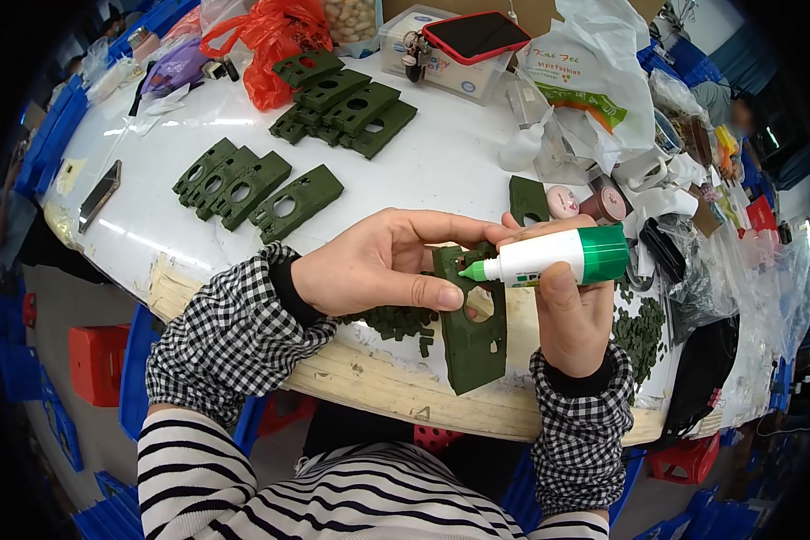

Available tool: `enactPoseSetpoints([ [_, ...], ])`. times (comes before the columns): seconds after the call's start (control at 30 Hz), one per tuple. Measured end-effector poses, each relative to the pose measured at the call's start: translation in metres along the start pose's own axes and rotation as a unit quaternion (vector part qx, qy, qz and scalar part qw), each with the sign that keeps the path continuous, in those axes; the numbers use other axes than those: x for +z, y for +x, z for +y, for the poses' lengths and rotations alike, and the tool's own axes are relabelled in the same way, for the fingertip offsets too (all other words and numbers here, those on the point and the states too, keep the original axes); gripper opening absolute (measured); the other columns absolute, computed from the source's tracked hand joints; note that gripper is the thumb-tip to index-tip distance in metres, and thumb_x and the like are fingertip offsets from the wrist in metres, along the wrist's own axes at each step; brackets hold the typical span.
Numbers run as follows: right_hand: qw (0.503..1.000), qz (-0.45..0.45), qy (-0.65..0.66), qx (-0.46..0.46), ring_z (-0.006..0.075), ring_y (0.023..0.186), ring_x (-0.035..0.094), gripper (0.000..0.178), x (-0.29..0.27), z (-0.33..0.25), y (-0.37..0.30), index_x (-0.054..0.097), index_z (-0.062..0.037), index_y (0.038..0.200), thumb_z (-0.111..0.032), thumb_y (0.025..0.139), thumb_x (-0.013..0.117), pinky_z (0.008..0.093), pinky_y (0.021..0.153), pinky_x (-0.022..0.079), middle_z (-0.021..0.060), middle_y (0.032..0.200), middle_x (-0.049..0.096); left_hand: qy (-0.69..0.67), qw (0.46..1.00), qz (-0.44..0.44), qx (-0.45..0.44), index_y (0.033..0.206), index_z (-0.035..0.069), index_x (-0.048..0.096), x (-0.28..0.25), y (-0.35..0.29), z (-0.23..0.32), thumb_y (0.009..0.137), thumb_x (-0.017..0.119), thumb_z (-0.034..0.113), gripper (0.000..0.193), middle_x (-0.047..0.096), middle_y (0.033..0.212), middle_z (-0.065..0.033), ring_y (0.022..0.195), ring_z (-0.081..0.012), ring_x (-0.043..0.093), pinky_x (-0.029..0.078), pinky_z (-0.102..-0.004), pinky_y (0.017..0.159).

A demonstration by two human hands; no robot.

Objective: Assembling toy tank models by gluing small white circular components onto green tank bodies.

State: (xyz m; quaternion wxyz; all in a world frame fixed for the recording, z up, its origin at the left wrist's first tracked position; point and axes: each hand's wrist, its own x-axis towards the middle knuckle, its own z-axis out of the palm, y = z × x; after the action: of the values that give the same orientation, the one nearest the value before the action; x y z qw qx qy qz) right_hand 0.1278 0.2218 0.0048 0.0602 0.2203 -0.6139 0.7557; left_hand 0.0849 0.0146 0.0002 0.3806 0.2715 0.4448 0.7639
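Note:
Between thumb and fingers, my left hand (378, 265) grips a dark green plastic model hull part (471, 351) with a round hole in it, held above the table's near edge. My right hand (571, 310) is closed around a white glue bottle (544, 258) with a green base. The bottle lies tilted on its side, its green nozzle tip at the upper end of the part, near small raised details. Whether the tip touches the surface I cannot tell. Under my hands lies a heap of small dark green pieces (394, 324), partly hidden by my left hand.
Finished-looking green hull parts stand in a row (234, 184) and in a stack (346, 103) on the white table (207, 270). Another green part (528, 198) lies beyond the bottle. More small pieces (639, 337) lie at right. A red-cased phone (475, 38) rests on a clear box.

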Motion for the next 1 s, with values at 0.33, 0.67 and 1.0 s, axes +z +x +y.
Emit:
enactPoseSetpoints([
  [0.33, 1.000, 0.010, 0.014, -0.004, 0.0221, 0.097, 0.062, 0.025, 0.003, -0.001, 0.001, 0.054, 0.0032, 0.104, -0.016, 0.090, 0.061, 0.0441, 0.106, 0.036, 0.0125, 0.097, 0.063, -0.002, 1.000, 0.001, 0.000, 0.137, -0.005, 0.035, 0.000, 0.000, 0.000, 0.082, 0.066, 0.002, 0.063, 0.044, 0.135, -0.0152, 0.118, -0.0224, 0.050, 0.051, -0.0395, 0.093],
  [0.67, 0.996, 0.068, 0.061, 0.005, 0.0196, 0.094, 0.060, 0.026, -0.008, 0.000, -0.004, 0.048, 0.0002, 0.113, -0.018, 0.095, 0.052, 0.0381, 0.092, 0.046, 0.0111, 0.101, 0.059, -0.006, 0.999, -0.004, 0.033, 0.136, -0.006, 0.036, 0.004, 0.002, 0.003, 0.080, 0.068, 0.003, 0.065, 0.042, 0.139, -0.0156, 0.117, -0.0211, 0.052, 0.050, -0.0384, 0.094],
  [1.0, 0.995, 0.092, 0.036, 0.015, 0.0193, 0.092, 0.061, 0.025, -0.005, -0.002, -0.004, 0.047, 0.0007, 0.114, -0.015, 0.095, 0.052, 0.0328, 0.085, 0.047, 0.0133, 0.100, 0.061, -0.009, 1.000, 0.001, 0.017, 0.136, -0.005, 0.036, 0.005, -0.001, 0.006, 0.080, 0.067, 0.002, 0.064, 0.041, 0.140, -0.0145, 0.115, -0.0218, 0.053, 0.052, -0.0378, 0.092],
])
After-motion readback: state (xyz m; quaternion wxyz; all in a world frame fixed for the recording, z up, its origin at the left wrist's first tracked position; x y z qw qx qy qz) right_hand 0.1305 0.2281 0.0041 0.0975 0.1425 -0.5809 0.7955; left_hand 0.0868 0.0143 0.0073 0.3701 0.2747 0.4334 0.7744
